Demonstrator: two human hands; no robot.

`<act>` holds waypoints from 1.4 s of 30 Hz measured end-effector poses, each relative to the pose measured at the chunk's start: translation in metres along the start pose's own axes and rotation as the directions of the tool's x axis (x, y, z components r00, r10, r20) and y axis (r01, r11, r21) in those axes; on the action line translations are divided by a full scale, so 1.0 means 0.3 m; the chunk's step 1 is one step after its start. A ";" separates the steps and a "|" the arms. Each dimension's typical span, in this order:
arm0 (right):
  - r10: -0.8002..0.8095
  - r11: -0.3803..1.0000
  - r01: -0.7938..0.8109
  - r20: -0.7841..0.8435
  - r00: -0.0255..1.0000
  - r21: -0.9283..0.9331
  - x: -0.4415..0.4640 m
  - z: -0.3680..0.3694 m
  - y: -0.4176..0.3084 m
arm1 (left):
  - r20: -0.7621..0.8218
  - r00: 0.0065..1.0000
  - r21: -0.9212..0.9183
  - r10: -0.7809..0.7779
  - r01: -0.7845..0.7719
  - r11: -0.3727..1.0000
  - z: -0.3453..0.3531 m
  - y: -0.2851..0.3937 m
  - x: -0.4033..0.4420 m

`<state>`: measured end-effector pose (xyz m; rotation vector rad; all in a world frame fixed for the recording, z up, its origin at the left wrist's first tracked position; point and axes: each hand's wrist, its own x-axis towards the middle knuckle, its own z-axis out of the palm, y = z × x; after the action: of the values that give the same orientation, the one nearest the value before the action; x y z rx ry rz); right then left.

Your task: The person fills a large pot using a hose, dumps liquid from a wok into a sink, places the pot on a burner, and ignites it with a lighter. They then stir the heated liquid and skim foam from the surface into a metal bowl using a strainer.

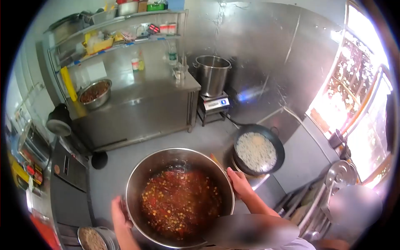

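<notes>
A large steel pot (181, 204) fills the lower middle of the head view, with a red, oily mix and many small yellowish pieces inside. My left hand (121, 213) grips the pot at its left side, fingers closed round the edge or handle. On the right side, near the rim, my right hand (239, 182) is closed on the pot too. Just beyond my right hand, a black wok (280, 156) with white food in bubbling liquid rests on a burner. A blurred patch covers part of the pot's lower right rim.
A steel counter (146, 98) at the back carries a bowl (95, 95) of dark red food and bottles. Shelves (118, 43) hang above it. A tall pot (213, 75) stands on a small stove. Round lids (339, 173) lie at the right, beside racks.
</notes>
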<state>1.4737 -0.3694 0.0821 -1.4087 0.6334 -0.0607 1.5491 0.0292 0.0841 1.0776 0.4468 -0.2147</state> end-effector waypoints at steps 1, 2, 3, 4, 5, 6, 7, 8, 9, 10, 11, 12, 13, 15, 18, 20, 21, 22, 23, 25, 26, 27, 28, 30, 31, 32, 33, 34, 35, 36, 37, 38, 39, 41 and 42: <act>0.020 0.999 -0.019 0.028 0.999 -0.025 0.110 0.005 -0.025 | 0.010 1.000 -0.030 0.003 -0.003 1.000 0.025 0.004 0.078; 0.053 0.998 -0.050 0.056 0.997 -0.047 0.206 0.019 -0.040 | 0.012 1.000 -0.050 0.000 0.001 0.999 0.053 0.018 0.145; 0.053 0.997 -0.052 0.028 0.998 -0.050 0.266 0.051 -0.077 | -0.002 0.999 -0.112 -0.045 0.044 0.993 0.097 0.040 0.189; 0.026 0.998 -0.026 0.011 1.000 -0.055 0.333 0.099 -0.163 | -0.046 0.999 -0.112 -0.007 0.002 0.994 0.159 0.070 0.253; 0.013 0.998 -0.013 -0.008 1.000 -0.060 0.404 0.165 -0.222 | -0.096 0.995 -0.106 0.020 -0.031 0.994 0.188 0.101 0.308; 0.102 0.980 -0.092 0.050 0.994 -0.177 0.506 0.172 -0.261 | -0.159 0.987 -0.094 0.024 -0.039 0.995 0.205 0.117 0.351; 0.068 0.994 -0.057 0.117 0.991 -0.096 0.610 0.211 -0.264 | -0.162 0.986 -0.084 0.035 -0.049 0.995 0.227 0.141 0.398; 0.011 1.000 -0.009 0.174 0.985 -0.015 0.737 0.247 -0.288 | -0.149 0.988 -0.088 0.051 -0.065 0.994 0.274 0.179 0.465; 0.008 1.000 -0.006 0.151 0.989 -0.016 0.853 0.281 -0.314 | -0.132 0.989 -0.094 0.069 -0.082 0.992 0.322 0.222 0.535; 0.007 1.000 -0.005 0.127 0.992 -0.014 0.960 0.318 -0.331 | -0.125 0.990 -0.115 0.068 -0.082 0.990 0.344 0.260 0.618; 0.000 1.000 0.001 0.103 0.995 -0.005 1.066 0.363 -0.356 | -0.118 0.991 -0.136 0.067 -0.083 0.987 0.366 0.298 0.700; -0.022 0.999 0.018 0.108 0.994 0.032 1.158 0.406 -0.388 | -0.114 0.992 -0.174 0.052 -0.072 0.982 0.377 0.333 0.790; -0.043 0.997 0.036 0.105 0.994 0.070 1.268 0.449 -0.421 | -0.103 0.994 -0.211 0.032 -0.054 0.976 0.403 0.372 0.902; -0.024 0.995 0.019 0.050 0.998 0.099 1.381 0.534 -0.488 | -0.131 0.989 -0.079 0.071 -0.082 0.994 0.470 0.455 1.050; -0.122 0.982 0.124 -0.024 0.992 0.141 1.652 0.651 -0.579 | 0.062 0.994 -0.205 0.094 -0.080 0.975 0.569 0.580 1.375; -0.002 0.998 0.000 0.027 1.000 0.069 1.715 0.704 -0.729 | 0.092 0.991 -0.163 0.093 -0.078 0.984 0.585 0.644 1.574; 0.003 0.997 -0.007 0.050 0.999 0.083 1.777 0.731 -0.782 | 0.098 0.992 -0.133 0.074 -0.060 0.989 0.608 0.693 1.671; 0.011 0.995 -0.018 0.073 0.997 0.099 1.841 0.761 -0.840 | 0.101 0.994 -0.098 0.051 -0.041 0.994 0.657 0.744 1.764; 0.015 0.995 -0.024 0.100 0.995 0.093 1.884 0.789 -0.914 | 0.072 0.994 -0.118 0.087 -0.078 0.990 0.720 0.784 1.847; -0.020 0.989 0.010 0.069 0.997 0.147 2.090 0.830 -0.921 | 0.177 0.980 -0.103 0.094 -0.076 0.992 0.837 0.869 1.974; -0.048 0.986 0.038 0.062 0.997 0.164 2.189 0.845 -0.933 | 0.226 0.968 -0.111 0.108 -0.085 0.990 0.887 0.893 2.030; -0.113 0.986 0.109 0.027 0.993 0.126 2.264 0.868 -0.959 | 0.345 0.933 -0.126 0.101 -0.061 0.990 0.871 0.891 2.154; -0.100 0.983 0.089 0.064 0.993 0.160 2.344 0.872 -0.967 | 0.296 0.951 -0.077 0.085 -0.065 0.995 0.929 0.902 2.190; -0.088 0.968 0.048 0.152 0.985 0.248 2.544 0.909 -1.019 | 0.190 0.979 0.034 0.080 -0.088 0.996 1.089 0.965 2.283; -0.075 0.971 0.042 0.133 0.988 0.237 2.639 0.928 -1.054 | 0.314 0.926 0.109 0.210 -0.254 0.961 1.138 0.961 2.341; -0.045 0.972 0.019 0.104 0.994 0.235 2.706 0.947 -1.062 | 0.263 0.956 0.102 0.126 -0.158 0.982 1.148 0.971 2.406; -0.010 0.977 -0.005 0.066 0.998 0.214 2.738 0.950 -1.066 | 0.210 0.977 0.086 0.042 -0.061 0.994 1.166 0.982 2.467; 0.005 0.984 -0.010 0.031 0.999 0.177 2.798 0.948 -1.090 | 0.241 0.968 -0.051 -0.074 0.089 0.995 1.205 0.983 2.524; 0.008 0.986 -0.011 0.020 1.000 0.166 2.883 0.955 -1.120 | 0.241 0.969 -0.058 -0.057 0.073 0.996 1.239 0.982 2.608; 0.022 0.987 -0.024 0.009 1.000 0.156 2.946 0.965 -1.129 | 0.234 0.971 -0.059 -0.049 0.064 0.996 1.258 0.979 2.670; 0.042 0.989 -0.040 -0.005 0.999 0.145 2.997 0.971 -1.127 | 0.226 0.973 -0.059 -0.045 0.060 0.996 1.274 0.978 2.714; 0.042 0.992 -0.040 -0.015 0.999 0.119 3.050 0.972 -1.121 | 0.178 0.983 -0.009 -0.047 0.049 0.999 1.300 0.979 2.753; 0.037 0.995 -0.034 -0.029 0.999 0.099 3.102 0.972 -1.118 | 0.138 0.990 0.046 -0.042 0.035 0.998 1.361 0.994 2.778; 0.031 0.997 -0.028 -0.042 0.999 0.073 3.155 0.968 -1.115 | 0.074 0.997 0.143 -0.024 0.014 0.990 1.409 1.013 2.836; 0.037 0.997 -0.034 -0.043 0.998 0.069 3.175 0.968 -1.117 | 0.046 0.999 0.188 -0.018 0.009 0.982 1.410 1.016 2.885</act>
<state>2.5069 -0.5568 0.0434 -1.3327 0.6863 -0.0848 2.5405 -0.1639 0.1039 1.2518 0.3968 -0.2985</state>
